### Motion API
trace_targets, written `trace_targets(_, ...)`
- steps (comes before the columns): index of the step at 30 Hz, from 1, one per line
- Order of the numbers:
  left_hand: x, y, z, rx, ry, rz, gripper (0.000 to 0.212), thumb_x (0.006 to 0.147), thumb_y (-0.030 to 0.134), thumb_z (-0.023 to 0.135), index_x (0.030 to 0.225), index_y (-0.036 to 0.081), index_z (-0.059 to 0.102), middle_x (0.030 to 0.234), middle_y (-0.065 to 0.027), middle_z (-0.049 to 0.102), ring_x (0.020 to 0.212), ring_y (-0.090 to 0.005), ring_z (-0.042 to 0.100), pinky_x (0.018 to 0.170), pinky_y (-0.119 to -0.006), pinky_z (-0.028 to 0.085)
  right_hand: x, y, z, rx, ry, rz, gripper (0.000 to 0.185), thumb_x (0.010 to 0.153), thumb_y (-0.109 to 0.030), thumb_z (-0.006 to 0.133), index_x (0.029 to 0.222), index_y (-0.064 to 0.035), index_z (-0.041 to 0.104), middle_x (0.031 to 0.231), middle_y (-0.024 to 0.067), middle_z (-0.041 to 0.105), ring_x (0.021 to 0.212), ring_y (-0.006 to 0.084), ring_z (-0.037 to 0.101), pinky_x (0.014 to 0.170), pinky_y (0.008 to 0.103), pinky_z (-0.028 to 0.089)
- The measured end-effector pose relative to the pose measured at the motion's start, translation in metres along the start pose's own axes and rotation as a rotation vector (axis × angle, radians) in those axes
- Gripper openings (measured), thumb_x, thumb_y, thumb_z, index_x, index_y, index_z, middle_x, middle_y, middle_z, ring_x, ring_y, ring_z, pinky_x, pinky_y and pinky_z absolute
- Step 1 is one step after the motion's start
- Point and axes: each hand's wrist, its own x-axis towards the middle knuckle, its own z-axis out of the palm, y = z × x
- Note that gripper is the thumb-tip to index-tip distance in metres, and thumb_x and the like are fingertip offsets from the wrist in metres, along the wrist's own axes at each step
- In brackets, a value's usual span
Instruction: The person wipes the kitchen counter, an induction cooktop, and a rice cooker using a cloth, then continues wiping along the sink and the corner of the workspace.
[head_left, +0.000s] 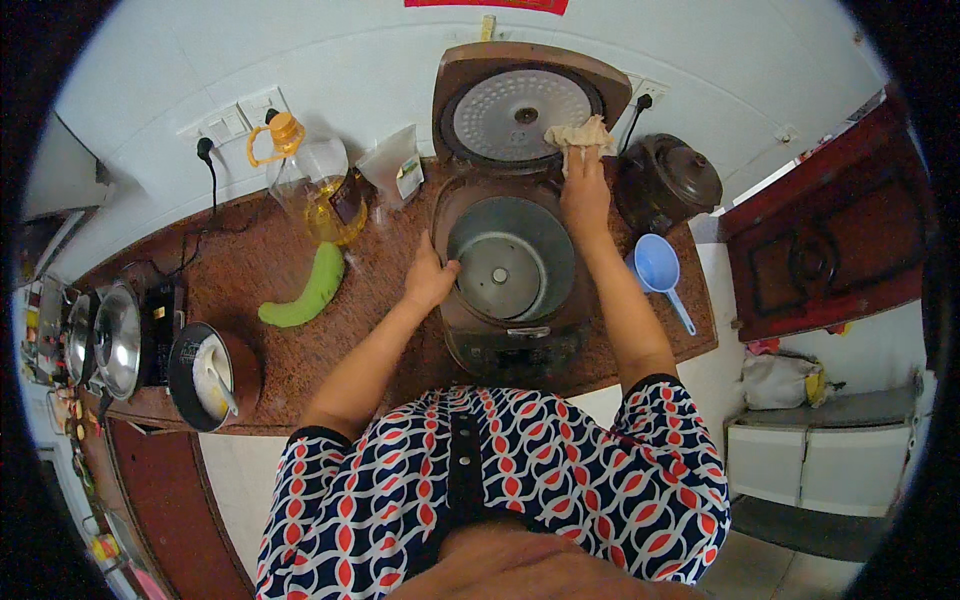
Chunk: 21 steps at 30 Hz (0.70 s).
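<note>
Before me stands a brown rice cooker (472, 352) with its lid (611, 81) raised against the wall. Its heating well (495, 270) shows bare metal, with a round sensor at the bottom. My right hand (586, 191) holds a beige cloth (581, 137) against the lower right of the pale inner lid plate (495, 105). On the cooker's left rim rests my left hand (431, 277), thumb over the edge and fingers along the outer side. An inner pot (244, 375) sits on the counter at the left, with white rice and a pale rice paddle in it.
On the granite counter (375, 300) lie a green gourd (307, 292) and a blue plastic ladle (658, 264). An oil bottle (322, 187) and a plastic bag (394, 161) stand behind. A dark lidded pot (667, 184) is at right. Metal lids (118, 341) are far left.
</note>
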Motion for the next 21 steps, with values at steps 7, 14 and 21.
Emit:
trace_targets(7, -0.006, 0.020, -0.006, 0.007, -0.041, -0.106, 0.089, 0.082, 0.027, 0.064, 0.147, -0.006, 0.013, 0.146, -0.0302, 0.032, 0.132, -0.0424, 0.038, 0.109, -0.042, 0.033, -0.025, -0.020, 0.027, -0.114, -0.139, -0.073, 0.040, 0.082, -0.004, 0.058, 0.122, -0.0021, 0.054, 0.117, 0.0231, 0.056, 0.086, 0.0329, 0.065, 0.069, 0.0382, 0.057)
trace_targets(14, -0.001, 0.002, 0.002, 0.014, 0.015, -0.058, 0.088, 0.082, 0.025, 0.065, 0.147, -0.006, 0.014, 0.146, -0.0298, 0.032, 0.134, -0.0414, 0.036, 0.110, -0.041, 0.032, -0.005, -0.085, 0.028, -0.004, -0.599, 0.034, 0.032, 0.080, 0.000, 0.053, 0.112, 0.0063, 0.054, 0.098, 0.0254, 0.061, 0.091, 0.0375, 0.065, 0.071, 0.0445, 0.055)
trace_targets(21, -0.002, 0.013, 0.000, 0.073, 0.020, -0.069, 0.088, 0.082, 0.028, 0.063, 0.147, -0.006, 0.015, 0.146, -0.0297, 0.032, 0.133, -0.0420, 0.038, 0.109, -0.043, 0.033, -0.012, -0.081, 0.040, 0.207, -0.396, -0.027, 0.034, 0.081, -0.005, 0.054, 0.115, -0.0080, 0.056, 0.103, 0.0173, 0.060, 0.090, 0.0371, 0.063, 0.073, 0.0469, 0.053)
